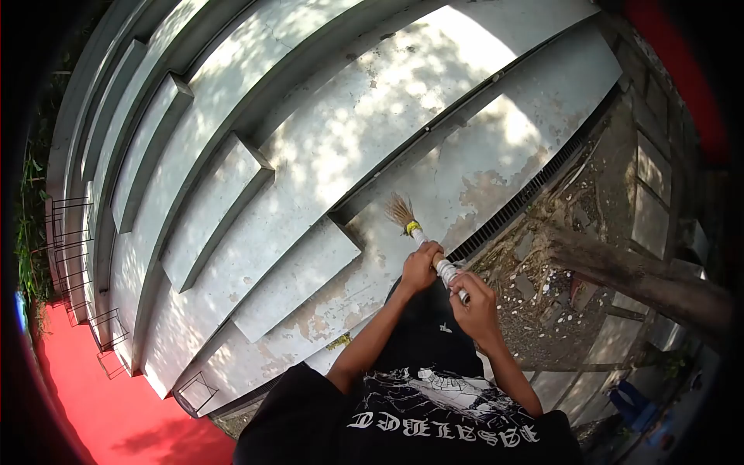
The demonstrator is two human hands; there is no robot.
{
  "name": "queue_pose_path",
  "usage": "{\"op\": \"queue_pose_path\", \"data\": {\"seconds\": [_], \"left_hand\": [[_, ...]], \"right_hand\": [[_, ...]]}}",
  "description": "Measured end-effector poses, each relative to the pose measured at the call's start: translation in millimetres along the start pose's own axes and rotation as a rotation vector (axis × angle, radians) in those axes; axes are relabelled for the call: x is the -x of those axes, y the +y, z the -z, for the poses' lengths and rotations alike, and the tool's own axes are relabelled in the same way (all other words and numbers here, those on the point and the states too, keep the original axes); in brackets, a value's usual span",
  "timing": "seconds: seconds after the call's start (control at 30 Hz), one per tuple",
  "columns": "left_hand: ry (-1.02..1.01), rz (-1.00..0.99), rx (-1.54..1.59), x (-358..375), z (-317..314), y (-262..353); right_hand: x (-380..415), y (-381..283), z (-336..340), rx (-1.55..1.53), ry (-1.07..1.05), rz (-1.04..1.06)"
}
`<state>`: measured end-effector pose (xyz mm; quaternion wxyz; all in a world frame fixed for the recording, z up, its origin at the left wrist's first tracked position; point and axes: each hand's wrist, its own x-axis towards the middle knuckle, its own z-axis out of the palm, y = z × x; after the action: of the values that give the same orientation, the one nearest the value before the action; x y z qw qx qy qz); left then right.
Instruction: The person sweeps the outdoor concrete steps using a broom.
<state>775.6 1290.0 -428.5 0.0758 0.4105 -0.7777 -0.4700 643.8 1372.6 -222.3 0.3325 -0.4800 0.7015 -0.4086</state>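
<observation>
A stick broom (401,213) with thin brown bristles, a yellow binding and a white-wrapped handle slants across the middle of the view. Its bristles point away from me, over the grey concrete step (434,194). My left hand (420,267) is closed around the handle below the yellow binding. Nearer the handle's end, my right hand (474,304) is closed on the white wrapping, with the tip of the handle showing beside the fingers. The fingers of both hands are partly hidden.
Curved concrete tiers with raised blocks (298,279) rise to the left, their paint peeling. A dark drain grate (535,186) edges the lowest step. On the right are tree roots, a thick trunk (628,271) and paving slabs. Metal rungs and red ground (116,387) lie far left.
</observation>
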Motion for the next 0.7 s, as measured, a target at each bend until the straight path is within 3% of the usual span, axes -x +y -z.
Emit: {"op": "queue_pose_path", "data": {"seconds": [0.1,0.13,0.23,0.33,0.37,0.47,0.53,0.63,0.7], "left_hand": [[0.145,-0.084,-0.009,-82.5,16.3,-51.1],[0.141,-0.018,0.025,-99.2,21.7,-68.4],[0.041,0.186,0.007,-128.3,27.5,-118.4],[-0.190,0.188,-0.199,-116.3,42.0,-110.6],[-0.263,0.206,-0.213,-118.9,18.2,-140.0],[-0.375,0.175,-0.219,-149.8,40.9,-73.0],[-0.382,0.160,-0.265,-192.9,50.6,-52.2],[-0.470,-0.084,-0.257,-271.7,60.7,-26.7],[-0.425,-0.264,-0.149,-317.3,59.7,6.5]], "right_hand": [[-58.6,42.2,-50.8,0.206,-0.091,0.218],[-76.4,61.0,-69.1,0.256,-0.127,0.302],[-124.7,78.0,-88.6,0.192,-0.258,0.270],[-159.8,70.4,-60.1,0.066,-0.330,0.039],[-171.9,72.8,-48.7,0.028,-0.299,-0.039],[-201.5,116.3,-14.1,-0.117,-0.193,-0.213],[-235.8,107.9,20.0,-0.081,-0.104,-0.237],[-257.8,85.2,59.5,-0.045,0.069,-0.191],[-269.9,56.6,98.8,-0.020,0.119,-0.209]]}}
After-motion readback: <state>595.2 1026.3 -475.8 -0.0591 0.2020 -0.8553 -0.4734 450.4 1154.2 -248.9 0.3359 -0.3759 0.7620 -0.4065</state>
